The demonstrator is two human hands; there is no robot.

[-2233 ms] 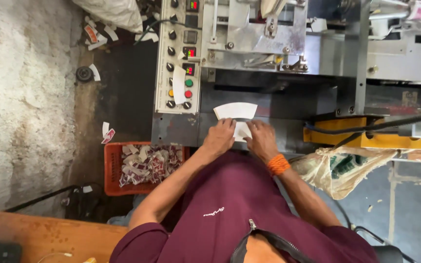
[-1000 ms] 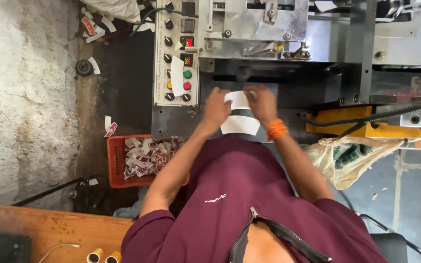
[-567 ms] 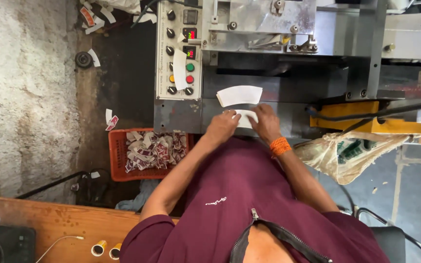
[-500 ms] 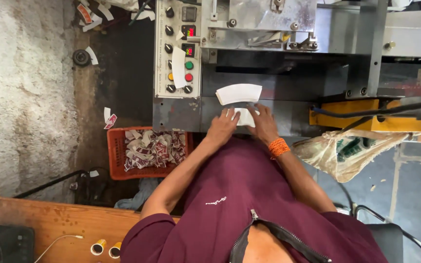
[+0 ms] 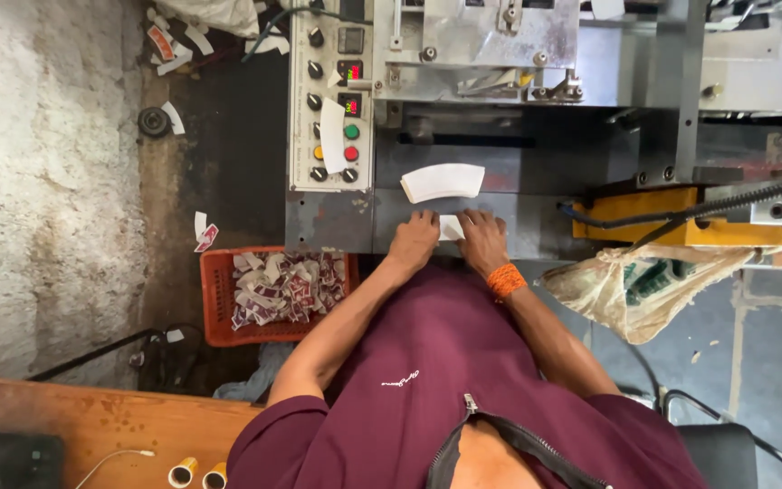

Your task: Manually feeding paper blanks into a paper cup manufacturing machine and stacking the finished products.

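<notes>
Head view: both hands on machine (image 5: 536, 226) ledge, pinching 1 small white paper (image 5: 451, 227) between them. L hand (image 5: 414, 241) + R hand (image 5: 482, 243) fingers curled on it; paper mostly hidden. 1 blank stack (image 5: 443, 182) just above. 1 orange crate (image 5: 217, 303) left of machine, scraps uncountable.

Both bare forearms are stretched forward from maroon short sleeves, elbows bent outward. The left hand (image 5: 414, 243) and right hand (image 5: 482, 243) are held side by side, palms down, fingers curled. An orange band is worn on the right wrist.
</notes>
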